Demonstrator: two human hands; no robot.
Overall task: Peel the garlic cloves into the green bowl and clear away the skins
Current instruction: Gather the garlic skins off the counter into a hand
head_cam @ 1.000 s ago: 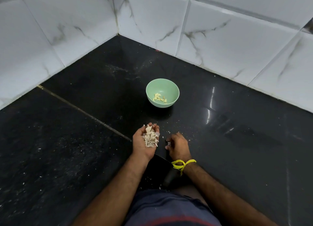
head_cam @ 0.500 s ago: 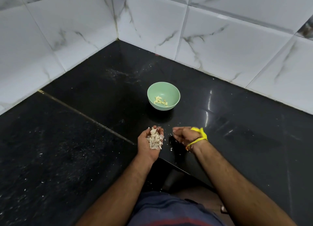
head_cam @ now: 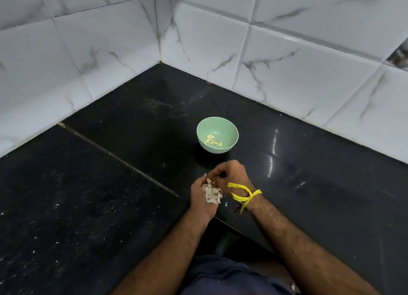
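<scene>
A green bowl (head_cam: 217,127) stands on the black counter and holds several peeled garlic cloves (head_cam: 213,140). Just in front of it, my left hand (head_cam: 199,201) is cupped palm up around a heap of pale garlic skins (head_cam: 212,193). My right hand (head_cam: 229,173), with a yellow thread at the wrist, is held over the left palm with its fingers curled down onto the top of the heap. What the right fingertips hold is hidden.
The black stone counter (head_cam: 110,195) has a seam running diagonally and is dotted with small white skin flecks, one (head_cam: 226,204) just below my hands. White marble-pattern wall tiles (head_cam: 298,74) close the corner behind the bowl. The counter's front edge is near my lap.
My right hand has lifted off the counter and moved left over the left palm, onto the skins. The left hand has kept its heap. The view has tilted up.
</scene>
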